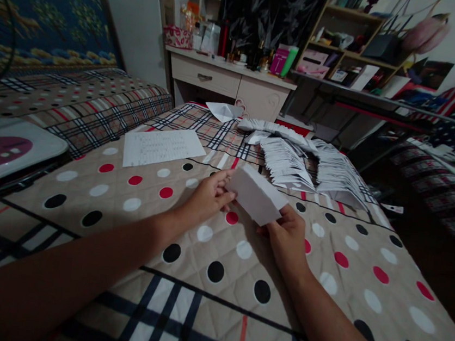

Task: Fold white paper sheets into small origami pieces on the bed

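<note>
A folded piece of white paper (255,194) is held above the dotted bedspread, tilted down to the right. My left hand (215,191) pinches its left end between thumb and fingers. At the lower right corner, my right hand (288,229) grips the same paper, its thumb on the near side and some fingers hidden behind. Beyond the hands lie rows of folded white papers, one row (288,164) in the middle and another (337,175) to its right. A sheet with handwriting (162,148) rests flat to the left.
At the far end of the bed is a loose folded sheet (224,111). A white dresser (205,75) with bottles and boxes stands behind it. On the left sits a white and purple appliance or box (8,151). Shelves (347,53) and a narrow table are at the back right.
</note>
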`<state>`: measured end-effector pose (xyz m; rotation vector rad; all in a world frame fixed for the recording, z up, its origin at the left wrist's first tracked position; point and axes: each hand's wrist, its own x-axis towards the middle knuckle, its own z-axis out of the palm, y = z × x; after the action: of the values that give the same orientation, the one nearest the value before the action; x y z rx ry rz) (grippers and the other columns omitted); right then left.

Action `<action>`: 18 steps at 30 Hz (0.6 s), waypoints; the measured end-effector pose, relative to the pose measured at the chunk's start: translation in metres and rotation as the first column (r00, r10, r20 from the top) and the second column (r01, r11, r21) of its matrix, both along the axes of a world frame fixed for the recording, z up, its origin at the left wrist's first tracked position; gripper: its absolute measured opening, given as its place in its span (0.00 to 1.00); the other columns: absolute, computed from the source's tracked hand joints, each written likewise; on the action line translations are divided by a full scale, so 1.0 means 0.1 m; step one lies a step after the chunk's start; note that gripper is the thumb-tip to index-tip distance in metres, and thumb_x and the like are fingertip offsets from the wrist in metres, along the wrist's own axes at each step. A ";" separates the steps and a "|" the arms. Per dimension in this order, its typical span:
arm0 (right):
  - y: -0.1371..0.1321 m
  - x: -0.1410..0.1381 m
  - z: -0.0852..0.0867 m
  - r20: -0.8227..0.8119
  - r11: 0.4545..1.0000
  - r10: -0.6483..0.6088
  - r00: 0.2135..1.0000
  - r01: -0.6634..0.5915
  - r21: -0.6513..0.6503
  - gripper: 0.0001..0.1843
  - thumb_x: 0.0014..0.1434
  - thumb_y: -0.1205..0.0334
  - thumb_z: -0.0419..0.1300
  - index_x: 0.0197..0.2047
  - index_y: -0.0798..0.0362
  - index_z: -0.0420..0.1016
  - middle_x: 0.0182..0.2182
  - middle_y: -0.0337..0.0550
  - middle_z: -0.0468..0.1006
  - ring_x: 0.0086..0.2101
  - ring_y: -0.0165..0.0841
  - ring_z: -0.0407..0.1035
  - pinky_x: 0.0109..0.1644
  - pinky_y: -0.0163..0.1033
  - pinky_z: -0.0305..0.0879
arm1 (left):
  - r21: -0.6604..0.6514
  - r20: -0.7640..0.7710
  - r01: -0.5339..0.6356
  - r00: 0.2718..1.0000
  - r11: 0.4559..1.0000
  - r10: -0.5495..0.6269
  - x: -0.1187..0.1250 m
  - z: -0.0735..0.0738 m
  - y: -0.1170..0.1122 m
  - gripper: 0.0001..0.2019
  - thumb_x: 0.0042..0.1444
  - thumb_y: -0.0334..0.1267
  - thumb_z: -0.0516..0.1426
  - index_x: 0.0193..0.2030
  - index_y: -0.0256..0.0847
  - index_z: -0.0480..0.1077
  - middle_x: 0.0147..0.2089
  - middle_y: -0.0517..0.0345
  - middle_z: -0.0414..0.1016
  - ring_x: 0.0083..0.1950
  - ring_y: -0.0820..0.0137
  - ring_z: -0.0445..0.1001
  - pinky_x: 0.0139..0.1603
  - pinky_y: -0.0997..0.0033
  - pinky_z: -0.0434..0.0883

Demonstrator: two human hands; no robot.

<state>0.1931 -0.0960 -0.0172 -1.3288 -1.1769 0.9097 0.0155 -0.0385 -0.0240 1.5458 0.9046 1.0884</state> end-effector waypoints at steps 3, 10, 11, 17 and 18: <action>0.03 0.05 -0.04 0.159 0.992 -0.110 0.981 0.099 0.072 0.13 0.50 0.56 0.65 0.37 0.55 0.77 0.26 0.40 0.77 0.23 0.31 0.66 0.24 0.34 0.60 | 0.390 -0.113 -0.117 0.978 0.913 0.174 -0.03 0.01 -0.02 0.41 0.47 0.28 0.62 0.67 0.44 0.50 0.65 0.43 0.61 0.61 0.58 0.66 0.54 0.58 0.71; 0.05 0.14 -0.10 0.394 0.970 -0.220 0.892 0.157 0.186 0.11 0.52 0.55 0.64 0.34 0.55 0.77 0.22 0.38 0.74 0.22 0.29 0.62 0.25 0.34 0.57 | 0.809 -0.426 0.208 0.851 0.549 0.306 -0.09 0.18 -0.19 0.31 0.51 0.28 0.62 0.62 0.47 0.61 0.64 0.51 0.64 0.68 0.56 0.57 0.66 0.47 0.55; 0.05 0.13 -0.10 0.386 0.972 -0.211 0.898 0.153 0.176 0.11 0.52 0.55 0.65 0.34 0.55 0.77 0.23 0.39 0.74 0.23 0.30 0.64 0.25 0.35 0.58 | 0.811 -0.456 0.254 0.839 0.528 0.296 -0.09 0.18 -0.19 0.26 0.53 0.28 0.60 0.59 0.47 0.65 0.60 0.53 0.69 0.65 0.58 0.60 0.64 0.49 0.56; 0.15 0.21 -0.09 0.268 0.983 -0.184 0.946 0.172 0.067 0.15 0.49 0.56 0.66 0.38 0.56 0.75 0.29 0.43 0.77 0.26 0.32 0.68 0.29 0.37 0.64 | 0.779 -0.578 0.454 0.788 0.433 0.213 -0.13 0.10 -0.12 0.09 0.59 0.26 0.53 0.36 0.41 0.74 0.39 0.59 0.79 0.46 0.67 0.71 0.51 0.59 0.61; 0.17 0.25 -0.08 0.292 0.982 -0.191 0.937 0.180 0.064 0.18 0.48 0.57 0.66 0.41 0.56 0.74 0.31 0.43 0.77 0.26 0.31 0.68 0.29 0.37 0.64 | 0.768 -0.598 0.477 0.773 0.427 0.211 -0.14 0.09 -0.11 0.09 0.59 0.26 0.54 0.35 0.40 0.74 0.38 0.58 0.79 0.45 0.68 0.71 0.49 0.61 0.61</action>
<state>0.2181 -0.0793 -0.0256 -1.5561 -1.2627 0.5620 0.0017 -0.0497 -0.0152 3.0157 0.5186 0.9544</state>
